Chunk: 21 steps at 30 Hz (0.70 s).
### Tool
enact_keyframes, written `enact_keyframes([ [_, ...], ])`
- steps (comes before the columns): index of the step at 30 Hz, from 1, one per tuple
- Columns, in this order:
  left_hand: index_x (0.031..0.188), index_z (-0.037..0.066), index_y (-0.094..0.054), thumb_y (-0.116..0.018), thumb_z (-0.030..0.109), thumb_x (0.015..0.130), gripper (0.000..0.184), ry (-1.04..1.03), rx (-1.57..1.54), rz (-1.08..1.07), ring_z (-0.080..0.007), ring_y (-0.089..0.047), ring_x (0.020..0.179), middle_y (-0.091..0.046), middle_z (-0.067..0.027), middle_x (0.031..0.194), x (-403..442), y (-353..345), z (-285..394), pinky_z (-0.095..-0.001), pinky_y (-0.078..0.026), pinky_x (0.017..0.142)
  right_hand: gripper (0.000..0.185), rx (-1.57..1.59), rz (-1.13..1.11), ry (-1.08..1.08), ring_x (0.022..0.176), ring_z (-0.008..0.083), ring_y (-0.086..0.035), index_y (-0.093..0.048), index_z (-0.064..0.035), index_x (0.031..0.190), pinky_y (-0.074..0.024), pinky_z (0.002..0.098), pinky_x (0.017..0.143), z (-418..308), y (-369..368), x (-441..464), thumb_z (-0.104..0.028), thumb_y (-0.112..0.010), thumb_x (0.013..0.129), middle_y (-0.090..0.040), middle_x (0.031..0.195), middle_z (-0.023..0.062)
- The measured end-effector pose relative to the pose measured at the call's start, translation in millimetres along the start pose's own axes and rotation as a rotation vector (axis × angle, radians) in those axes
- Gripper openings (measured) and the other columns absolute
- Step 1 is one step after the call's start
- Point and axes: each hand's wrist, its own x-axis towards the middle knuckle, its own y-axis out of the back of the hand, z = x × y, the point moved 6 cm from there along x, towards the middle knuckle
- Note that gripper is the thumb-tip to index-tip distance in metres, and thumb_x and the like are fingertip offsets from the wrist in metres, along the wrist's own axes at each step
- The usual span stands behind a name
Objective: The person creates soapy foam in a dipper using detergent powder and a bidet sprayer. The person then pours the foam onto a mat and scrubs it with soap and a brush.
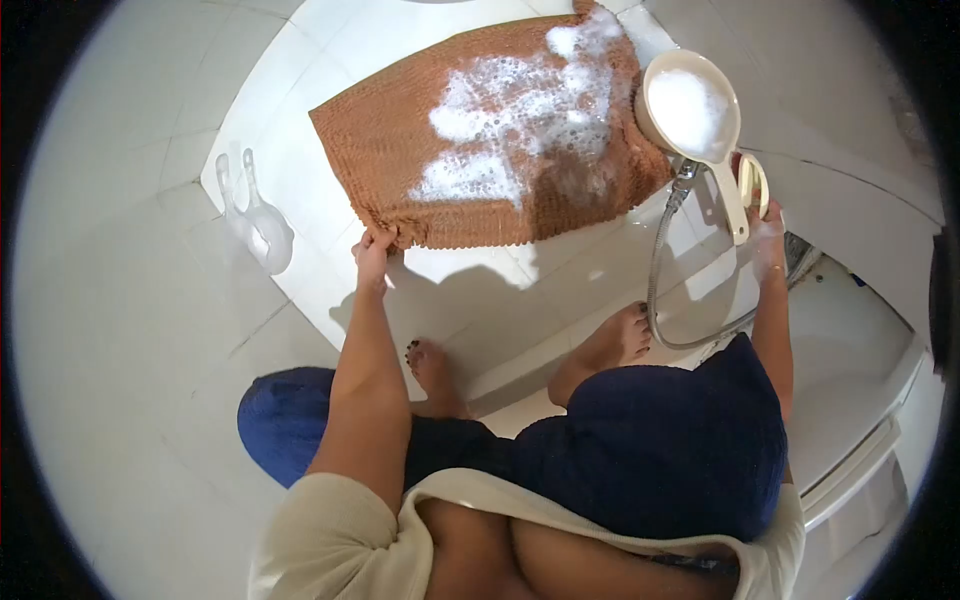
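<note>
A brown textured bath mat (pixel 380 140) lies spread on white tiles, with white suds (pixel 500 110) over its middle and right side. My left hand (pixel 373 258) is closed on the mat's near left corner, where the fabric bunches up. At the right, my right hand (pixel 768 230) is wrapped round a cream scrub brush (pixel 760 185) with a looped handle. The brush is off the mat, and its bristles are mostly hidden. Beside it sits a cream dipper (pixel 731 200) full of foam, close against the mat's right edge.
A metal shower hose (pixel 655 290) curls below the dipper. A soapy puddle (pixel 262 235) lies on the floor at the left. My bare feet (pixel 605 350) are near a low tiled ledge. A white fixture (pixel 850 340) stands at the right.
</note>
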Motion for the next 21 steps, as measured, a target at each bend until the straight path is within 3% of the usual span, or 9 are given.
enact_keyframes([
  [1, 0.107, -0.003, -0.048, -0.067, 0.016, 0.074, 0.043, -0.068, -0.051, -0.265, -0.0197, -0.054, 0.085, -0.055, -0.0123, 0.098, -10, -14, 9, -0.0302, -0.044, 0.079, 0.041, -0.099, 0.078, -0.051, 0.077, 0.0099, -0.054, -0.048, -0.0045, 0.118, -0.0464, 0.0256, 0.064, -8, 11, -6, -0.012, -0.061, 0.08, -0.056, 0.092, 0.0028],
  [4, 0.112, 0.004, -0.051, -0.059, 0.011, 0.083, 0.03, -0.292, -0.078, -0.48, -0.0131, -0.055, 0.084, -0.062, -0.004, 0.09, -31, -11, 63, -0.0289, -0.045, 0.08, 0.041, -0.191, 0.162, 0.001, 0.076, 0.01, -0.056, -0.05, -0.0043, 0.117, -0.0464, 0.0251, 0.063, -75, 21, -44, -0.014, -0.063, 0.078, -0.059, 0.089, 0.0035],
  [7, 0.099, 0.003, -0.052, -0.059, 0.031, 0.087, 0.032, -0.218, 0.174, -0.347, -0.0178, -0.062, 0.068, -0.064, -0.0117, 0.089, -27, 13, 50, -0.0354, -0.05, 0.06, 0.043, -0.518, 0.142, 0.153, 0.073, 0.0132, -0.059, -0.052, -0.0029, 0.114, -0.0473, 0.0277, 0.062, -200, -17, -62, -0.017, -0.065, 0.076, -0.062, 0.085, 0.0092],
  [9, 0.097, 0.001, -0.054, -0.066, 0.038, 0.081, 0.043, -0.083, 0.837, -0.122, -0.019, -0.061, 0.068, -0.063, -0.0116, 0.089, -7, 31, 15, -0.0362, -0.049, 0.06, 0.047, -0.747, -0.089, 0.255, 0.076, 0.0201, -0.062, -0.052, -0.0013, 0.111, -0.0488, 0.0322, 0.062, -223, -61, -33, -0.025, -0.066, 0.074, -0.063, 0.087, 0.0167],
  [12, 0.096, -0.007, -0.055, -0.071, 0.038, 0.076, 0.051, 0.037, 0.375, -0.321, -0.0172, -0.056, 0.066, -0.06, -0.0086, 0.08, -21, 13, -15, -0.0327, -0.046, 0.061, 0.051, -1.032, -0.214, 0.272, 0.082, 0.0273, -0.063, -0.052, -0.0005, 0.107, -0.0501, 0.0359, 0.068, -210, -122, 26, -0.033, -0.068, 0.071, -0.063, 0.091, 0.0213],
  [15, 0.099, -0.005, -0.055, -0.073, 0.029, 0.075, 0.046, 0.095, 0.223, -0.255, -0.0163, -0.057, 0.069, -0.06, -0.0074, 0.083, -10, 10, -40, -0.0297, -0.046, 0.063, 0.036, -1.157, -0.34, 0.28, 0.075, 0.0332, -0.06, -0.05, -0.001, 0.102, -0.0478, 0.0395, 0.07, -130, -166, 93, -0.029, -0.06, 0.081, -0.062, 0.084, 0.0176],
  [18, 0.106, -0.002, -0.055, -0.073, 0.021, 0.076, 0.042, 0.04, 0.425, -0.169, -0.015, -0.056, 0.081, -0.061, -0.0061, 0.089, -9, 5, -38, -0.0289, -0.046, 0.072, 0.028, -1.142, -0.126, 0.661, 0.078, 0.034, -0.062, -0.055, -0.0035, 0.099, -0.0474, 0.041, 0.072, -87, -178, 144, -0.027, -0.047, 0.088, -0.063, 0.088, 0.0161],
  [20, 0.109, 0.0, -0.054, -0.073, 0.019, 0.076, 0.043, 0.005, 0.271, -0.27, -0.0147, -0.056, 0.081, -0.061, -0.0056, 0.091, -18, 4, -43, -0.0283, -0.046, 0.072, 0.028, -1.696, -0.1, 0.43, 0.086, 0.0318, -0.061, -0.058, -0.0071, 0.099, -0.045, 0.0427, 0.079, -67, -181, 146, -0.024, -0.037, 0.091, -0.063, 0.094, 0.0155],
  [21, 0.112, 0.001, -0.052, -0.072, 0.016, 0.076, 0.043, -0.065, 0.095, -0.387, -0.0144, -0.056, 0.082, -0.061, -0.0051, 0.093, -25, -5, -39, -0.0278, -0.046, 0.072, 0.026, -1.649, -0.057, 0.416, 0.093, 0.028, -0.059, -0.059, -0.0089, 0.1, -0.0429, 0.0435, 0.084, -74, -173, 140, -0.023, -0.039, 0.09, -0.061, 0.102, 0.0158],
])
